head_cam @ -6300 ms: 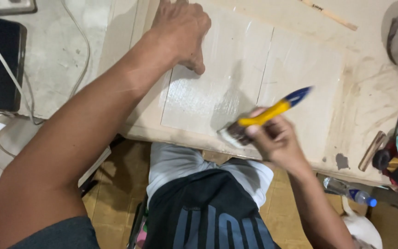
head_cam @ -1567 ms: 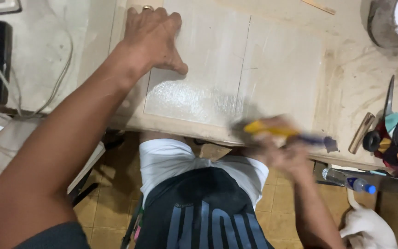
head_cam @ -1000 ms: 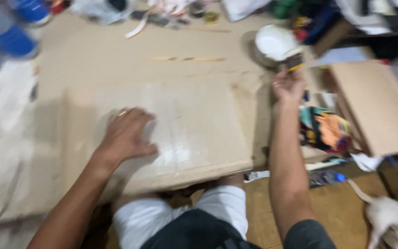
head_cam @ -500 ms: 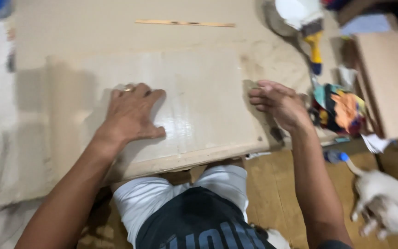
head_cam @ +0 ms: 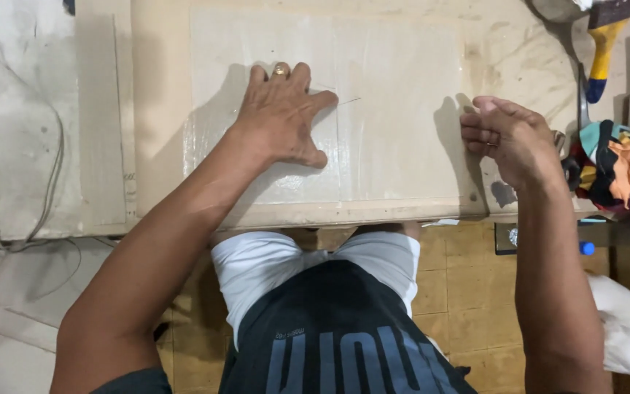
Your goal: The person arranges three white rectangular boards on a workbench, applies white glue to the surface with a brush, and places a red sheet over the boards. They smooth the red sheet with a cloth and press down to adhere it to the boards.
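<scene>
No packages, labels, signs or screens visible on the workbench

Left hand (head_cam: 286, 117) lies flat on the pale board (head_cam: 395, 109), so the patch under the palm is hidden. Right hand (head_cam: 508, 138) at 3 o'clock of the board is curled, fingertips tucked under; can't tell if it pinches anything. Board's top edge blends into the bench at 12 o'clock. Yellow-and-blue handle (head_cam: 601, 55) at 1 o'clock: its head is cut off by the top edge. Rag pile (head_cam: 614, 164) at 3 o'clock covers whatever is beneath. White shape (head_cam: 625, 328) at 4 o'clock is cut by the right edge, unidentifiable. Cable (head_cam: 52, 175) at 9 o'clock runs off-frame.
</scene>
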